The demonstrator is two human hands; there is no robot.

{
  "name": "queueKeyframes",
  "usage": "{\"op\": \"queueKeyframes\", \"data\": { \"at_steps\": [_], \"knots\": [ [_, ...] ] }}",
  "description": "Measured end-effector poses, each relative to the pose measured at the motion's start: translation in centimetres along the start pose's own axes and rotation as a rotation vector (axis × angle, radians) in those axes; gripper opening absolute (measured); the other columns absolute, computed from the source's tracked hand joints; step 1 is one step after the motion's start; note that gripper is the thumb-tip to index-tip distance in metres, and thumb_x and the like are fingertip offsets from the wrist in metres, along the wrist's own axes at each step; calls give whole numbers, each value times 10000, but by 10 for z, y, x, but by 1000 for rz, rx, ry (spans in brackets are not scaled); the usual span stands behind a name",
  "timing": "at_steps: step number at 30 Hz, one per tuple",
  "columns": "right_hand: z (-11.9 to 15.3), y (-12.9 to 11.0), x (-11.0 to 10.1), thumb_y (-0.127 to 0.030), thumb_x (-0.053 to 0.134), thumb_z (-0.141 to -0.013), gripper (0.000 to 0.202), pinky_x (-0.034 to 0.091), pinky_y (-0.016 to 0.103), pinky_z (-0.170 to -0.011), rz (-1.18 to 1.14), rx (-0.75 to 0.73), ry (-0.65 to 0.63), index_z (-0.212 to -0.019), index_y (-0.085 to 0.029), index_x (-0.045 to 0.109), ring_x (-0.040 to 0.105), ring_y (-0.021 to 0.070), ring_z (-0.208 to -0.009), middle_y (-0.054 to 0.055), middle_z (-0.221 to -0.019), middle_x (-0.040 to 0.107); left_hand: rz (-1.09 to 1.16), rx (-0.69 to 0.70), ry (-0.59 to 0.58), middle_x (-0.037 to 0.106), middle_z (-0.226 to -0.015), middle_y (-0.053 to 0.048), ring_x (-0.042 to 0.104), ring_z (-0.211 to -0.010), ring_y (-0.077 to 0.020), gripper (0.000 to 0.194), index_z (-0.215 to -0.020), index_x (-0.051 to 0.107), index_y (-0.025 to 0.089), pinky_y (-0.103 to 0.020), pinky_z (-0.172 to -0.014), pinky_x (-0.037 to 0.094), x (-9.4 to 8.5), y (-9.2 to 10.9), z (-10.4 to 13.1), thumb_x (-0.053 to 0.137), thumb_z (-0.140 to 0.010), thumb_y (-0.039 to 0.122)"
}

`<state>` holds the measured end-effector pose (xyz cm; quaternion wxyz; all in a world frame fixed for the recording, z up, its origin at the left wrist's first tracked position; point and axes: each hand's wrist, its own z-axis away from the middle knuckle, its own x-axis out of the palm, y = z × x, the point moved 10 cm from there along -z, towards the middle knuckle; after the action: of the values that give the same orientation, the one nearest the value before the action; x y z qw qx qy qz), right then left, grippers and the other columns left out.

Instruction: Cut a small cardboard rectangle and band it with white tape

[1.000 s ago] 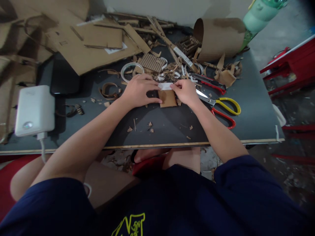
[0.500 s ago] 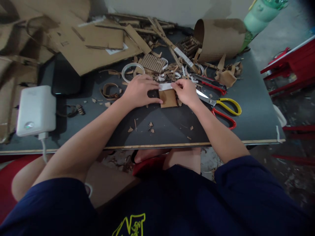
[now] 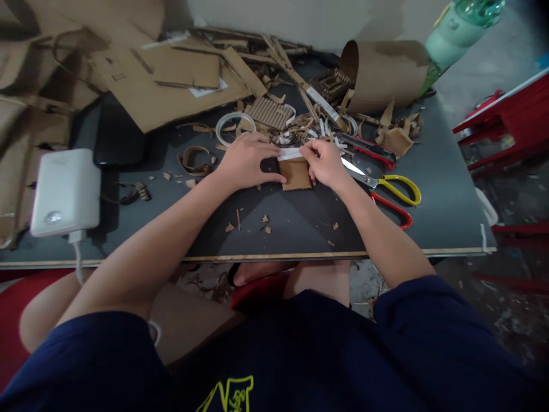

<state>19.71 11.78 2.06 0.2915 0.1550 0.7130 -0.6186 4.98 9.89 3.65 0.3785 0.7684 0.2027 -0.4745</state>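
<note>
A small brown cardboard piece [image 3: 295,175] lies on the dark table between my hands, with a white tape-like strip [image 3: 290,154] along its far edge. My left hand [image 3: 247,160] holds the piece from the left: its thumb touches the near left side and its fingertips press by the strip's left end. At the strip's right end, my right hand [image 3: 322,162] is closed in a pinch on the white strip, other fingers curled beside the cardboard. Just right of that hand lie scissors [image 3: 377,182] with one yellow and one red handle, blades partly behind my wrist.
Beyond my hands are a tape roll [image 3: 218,129], a ridged cardboard piece [image 3: 270,112], many scraps and a red-handled cutter [image 3: 373,153]. A cardboard tube [image 3: 388,74] and green bottle [image 3: 450,37] stand back right. A white power bank [image 3: 64,191] and large cardboard sheets [image 3: 128,94] occupy the left.
The white strip looks narrower, and a lengthwise line now shows along it. Both hands keep nearly the same places; the whole view has shifted slightly.
</note>
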Motion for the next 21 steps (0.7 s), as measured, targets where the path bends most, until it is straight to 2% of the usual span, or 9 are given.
{"op": "queueKeyframes", "data": {
  "at_steps": [3, 10, 16, 21],
  "knots": [
    [0, 1, -3, -314, 552, -975, 246, 432, 295, -521, 37, 30, 21, -745, -230, 543, 497, 114, -374, -72, -467, 496, -19, -4, 5, 728, -1217, -69, 597, -1206, -354, 514, -1159, 750, 268, -501, -1048, 429, 0, 0, 0, 739, -793, 628],
    [2, 0, -4, -280, 559, -979, 258, 435, 286, -579, 91, 89, 4, -729, -215, 553, 506, 110, -400, -78, -452, 484, -74, 8, -10, 728, -1217, -95, 604, -1205, -352, 554, -1179, 747, 211, -492, -1039, 447, -2, 4, 1, 703, -826, 636],
    [3, -3, -5, -270, 587, -960, 233, 431, 288, -593, 135, 89, 16, -739, -199, 565, 530, 108, -432, -46, -551, 549, -81, 16, -3, 731, -1213, -74, 607, -1197, -345, 533, -1206, 734, 251, -505, -1036, 452, -2, 5, 1, 689, -832, 627],
    [4, -4, -6, -265, 586, -961, 241, 433, 286, -601, 153, 98, 15, -732, -198, 560, 531, 104, -440, -37, -572, 564, -90, 11, -20, 722, -1227, -95, 601, -1209, -352, 553, -1194, 735, 222, -498, -1037, 451, -1, 4, 1, 666, -845, 646]
  ]
}}
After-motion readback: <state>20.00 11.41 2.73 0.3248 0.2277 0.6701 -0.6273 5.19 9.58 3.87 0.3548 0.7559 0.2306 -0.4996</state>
